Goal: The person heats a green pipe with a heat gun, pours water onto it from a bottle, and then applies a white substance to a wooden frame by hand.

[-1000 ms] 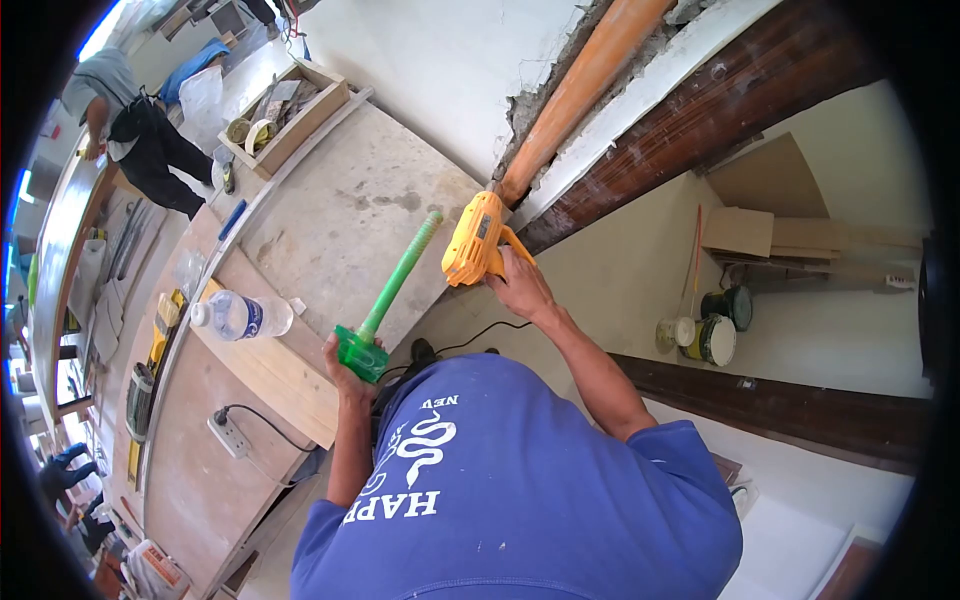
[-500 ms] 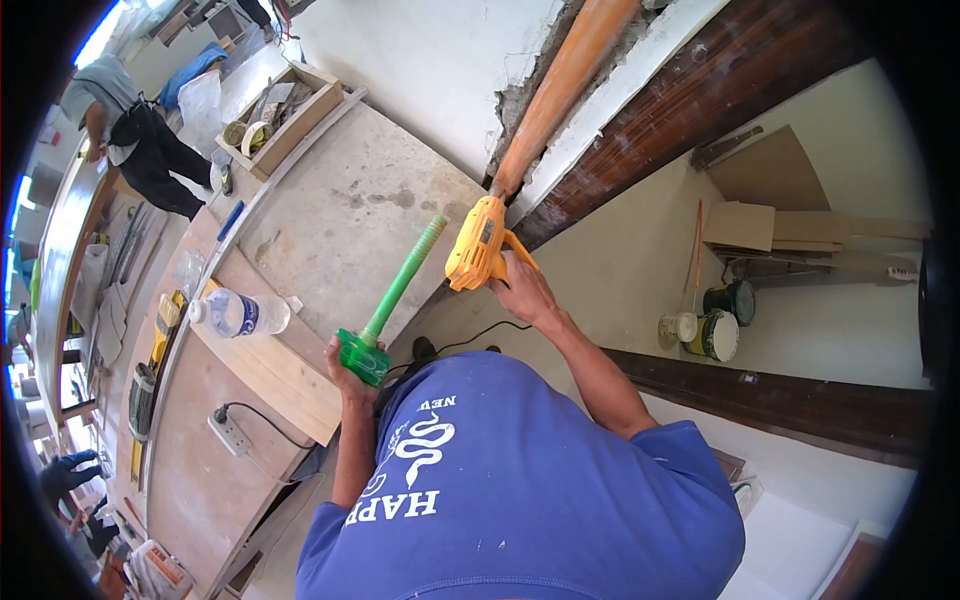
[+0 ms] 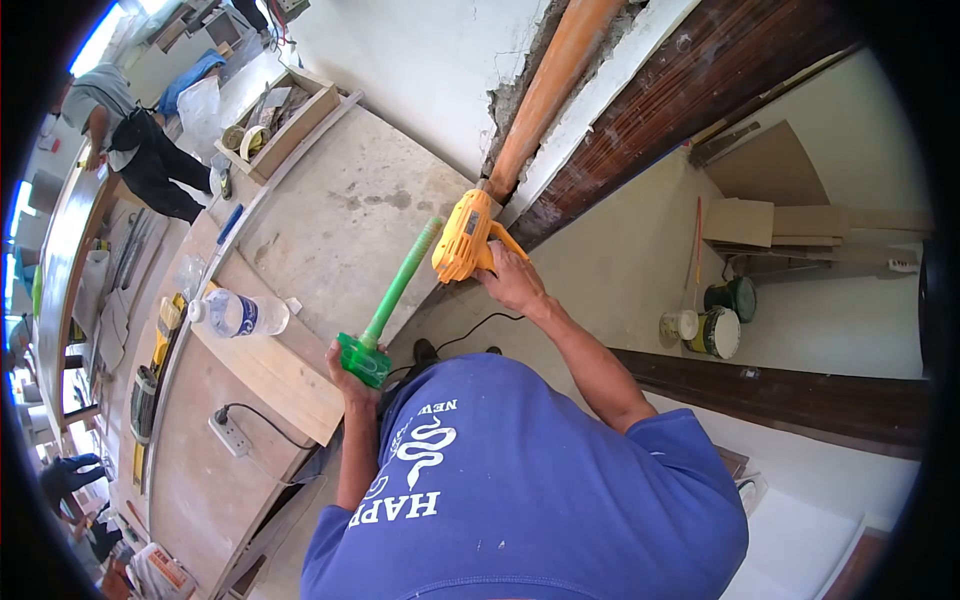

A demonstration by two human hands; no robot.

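My right hand (image 3: 516, 284) is wrapped around the handle of a yellow heat gun (image 3: 463, 238). The gun's metal nozzle points at the wall, right by the lower end of an orange pipe (image 3: 550, 95). Lower and to the left, my left hand (image 3: 350, 378) grips a green plastic electrical box (image 3: 363, 362). From that box a green conduit (image 3: 400, 285) slants up and right, its ribbed tip a little left of the heat gun.
On the worktable (image 3: 340, 165) stand a wooden tray (image 3: 300, 125) of odds and ends, a lying water bottle (image 3: 238, 313), a power strip (image 3: 230, 436) and a yellow level (image 3: 162, 340). A dark beam (image 3: 690, 85) crosses at right, with buckets (image 3: 713, 333) beyond. Another person (image 3: 140, 140) stands at far left.
The heat gun and my right hand have shifted slightly left and up, closer to the conduit. My left hand keeps the green box in about the same place.
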